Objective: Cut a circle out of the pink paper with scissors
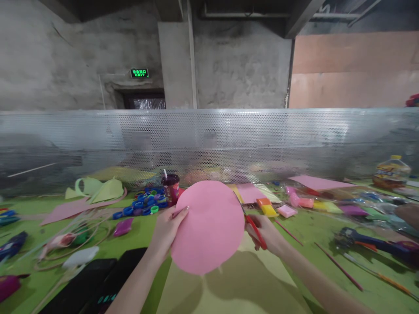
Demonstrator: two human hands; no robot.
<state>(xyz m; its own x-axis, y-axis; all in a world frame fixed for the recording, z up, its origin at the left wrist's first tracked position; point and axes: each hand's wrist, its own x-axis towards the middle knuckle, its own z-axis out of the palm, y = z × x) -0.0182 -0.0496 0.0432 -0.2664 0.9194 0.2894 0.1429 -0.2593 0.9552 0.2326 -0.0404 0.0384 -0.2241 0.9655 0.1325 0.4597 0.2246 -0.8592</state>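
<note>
Before you is a green tabletop [314, 226], its far edge bounded by a perforated metal panel [209, 135] that runs the full width of your view. Bare green shows to the right of your right hand [266, 233], as far as two thin reddish sticks [338, 267] and a dark blue glue gun [376, 244]. Your left side is tighter: a black device [81, 283] sits just beside your left forearm, and a purple packet [123, 227] lies further out. Beyond the left hand [170, 229] are a dark cup [170, 189] with a straw and a cluster of blue rings [144, 203].

Between your hands, a pink paper disc [207, 231] is raised over a pale yellow sheet [248, 288], on which shadows fall. Your left hand pinches the disc's left edge, thumb on the near face; the fingers behind are hidden. Your right fingers are curled around the red handles of the scissors [256, 233], whose blades point up and away at the disc's right edge. You cannot tell how wide the blades stand.
</note>
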